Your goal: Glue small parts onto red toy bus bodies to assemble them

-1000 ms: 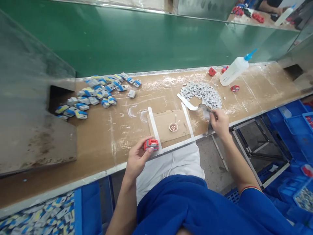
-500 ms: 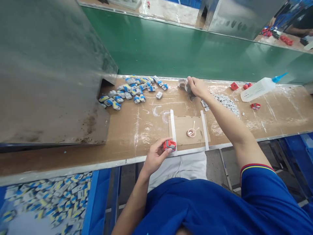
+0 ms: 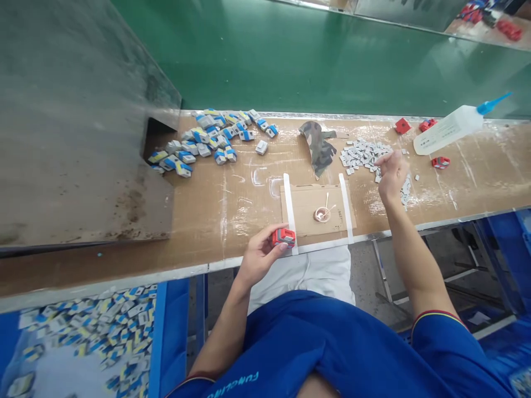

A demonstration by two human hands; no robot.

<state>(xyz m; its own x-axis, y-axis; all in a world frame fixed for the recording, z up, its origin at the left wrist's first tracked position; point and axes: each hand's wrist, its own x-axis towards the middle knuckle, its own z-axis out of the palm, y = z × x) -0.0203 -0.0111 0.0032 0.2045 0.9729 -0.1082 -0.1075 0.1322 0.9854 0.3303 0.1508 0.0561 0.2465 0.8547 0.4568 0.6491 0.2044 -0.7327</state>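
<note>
Red plastic part (image 3: 284, 237) pinched betw. thumb & curled fingers of L hand (image 3: 259, 251), just by edge of cardboard (image 3: 307, 213). R hand (image 3: 392, 177) held over grey chips (image 3: 365, 155), fingers loosely spread, nothing gripped. Camo cloth (image 3: 318, 146) lying to L of chips.

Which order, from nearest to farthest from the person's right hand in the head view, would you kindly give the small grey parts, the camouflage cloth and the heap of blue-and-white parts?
Going out from the right hand, along the bench towards the person's left:
1. The small grey parts: spread just beside the hand.
2. The camouflage cloth: beyond the grey parts, further left.
3. The heap of blue-and-white parts: farthest left, by the metal panel.
</note>
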